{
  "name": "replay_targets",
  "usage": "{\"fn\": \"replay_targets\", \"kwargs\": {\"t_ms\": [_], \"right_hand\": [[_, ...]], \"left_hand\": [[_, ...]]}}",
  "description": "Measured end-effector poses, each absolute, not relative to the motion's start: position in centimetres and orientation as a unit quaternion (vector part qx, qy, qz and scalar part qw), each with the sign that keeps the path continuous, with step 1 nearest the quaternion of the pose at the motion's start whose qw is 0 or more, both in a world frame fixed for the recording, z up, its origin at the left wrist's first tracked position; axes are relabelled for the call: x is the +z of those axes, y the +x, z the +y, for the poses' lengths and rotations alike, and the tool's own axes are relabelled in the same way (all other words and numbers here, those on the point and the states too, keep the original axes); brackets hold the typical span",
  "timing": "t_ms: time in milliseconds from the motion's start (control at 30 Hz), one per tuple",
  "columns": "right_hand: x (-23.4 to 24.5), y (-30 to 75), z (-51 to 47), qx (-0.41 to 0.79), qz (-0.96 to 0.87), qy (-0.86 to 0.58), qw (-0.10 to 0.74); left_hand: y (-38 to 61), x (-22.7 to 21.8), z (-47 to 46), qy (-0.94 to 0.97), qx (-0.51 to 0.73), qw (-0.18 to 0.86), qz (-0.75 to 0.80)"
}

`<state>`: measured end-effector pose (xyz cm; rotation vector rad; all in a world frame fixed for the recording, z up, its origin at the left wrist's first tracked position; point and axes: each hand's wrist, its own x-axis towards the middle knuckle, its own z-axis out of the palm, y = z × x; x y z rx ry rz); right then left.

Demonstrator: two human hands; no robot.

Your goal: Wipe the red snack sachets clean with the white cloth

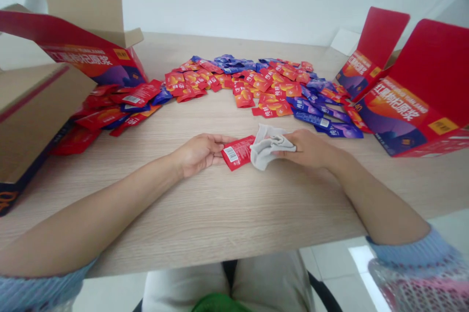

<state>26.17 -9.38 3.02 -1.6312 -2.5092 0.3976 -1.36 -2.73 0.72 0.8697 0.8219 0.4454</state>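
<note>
A red sachet (237,152) with a white barcode label lies between my hands, just above the table. My left hand (205,153) is closed on its left end, the fingers partly behind it. In my right hand (306,148) is a folded pale grey cloth (266,148), gripped by the fingers. The cloth covers the right end of the sachet. Beyond my hands spreads a pile of red sachets (271,85), mixed with blue-purple sachets (337,126) towards the right.
Two open red cartons (399,107) stand at the right, flaps raised. On the left are another open red carton (91,60) and a brown-flapped carton (32,112). A heap of red and blue sachets (106,116) lies beside them. The table's (227,234) front edge runs before my lap.
</note>
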Motion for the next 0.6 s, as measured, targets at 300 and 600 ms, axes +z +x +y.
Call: {"fn": "replay_targets", "kwargs": {"t_ms": [300,600], "right_hand": [[0.7,27.8,-7.6,0.038,-0.702,-0.692,0.163],[-0.9,19.7,-10.8,0.076,-0.805,-0.558,0.188]], "left_hand": [[-1.1,0.5,-2.7,0.419,0.207,0.798,0.381],[0.1,0.3,-3.0,0.403,0.239,0.777,0.42]]}}
